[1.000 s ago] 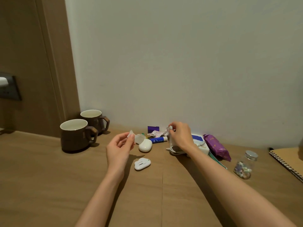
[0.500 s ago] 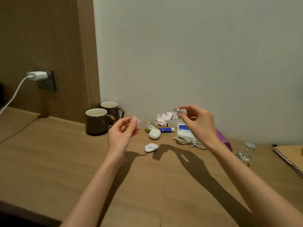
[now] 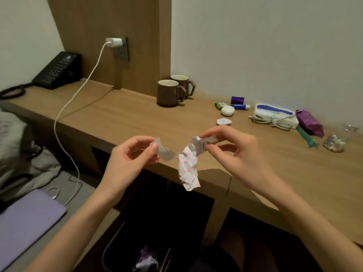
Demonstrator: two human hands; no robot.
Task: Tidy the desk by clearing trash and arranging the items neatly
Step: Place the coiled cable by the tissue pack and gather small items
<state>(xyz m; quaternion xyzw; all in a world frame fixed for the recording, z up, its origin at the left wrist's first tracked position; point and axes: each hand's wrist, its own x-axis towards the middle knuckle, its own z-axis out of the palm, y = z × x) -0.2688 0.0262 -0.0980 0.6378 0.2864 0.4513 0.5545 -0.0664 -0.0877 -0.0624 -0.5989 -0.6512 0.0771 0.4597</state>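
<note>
My left hand (image 3: 130,154) pinches a small clear plastic scrap (image 3: 164,151) in front of the desk's edge. My right hand (image 3: 233,148) pinches a crumpled white wrapper with pink marks (image 3: 189,165), which hangs down below the fingers. Both hands are held over a dark waste bin (image 3: 137,256) under the desk, with some crumpled paper inside it. On the wooden desk (image 3: 127,114) lie a white oval case (image 3: 227,110), a small white device (image 3: 224,121), a blue tube (image 3: 240,107), a green pack (image 3: 221,105) and a purple box (image 3: 237,100).
Two brown mugs (image 3: 170,92) stand by the wall. A tissue pack with a coiled white cable (image 3: 275,115), a purple packet (image 3: 309,122) and a small glass jar (image 3: 335,141) lie to the right. At left are a black phone (image 3: 59,70), a plugged charger (image 3: 114,42) and a purple laptop (image 3: 25,220).
Both hands have come back from the desk items toward me, each carrying its scrap, to a spot over the bin. The view has swung left and down.
</note>
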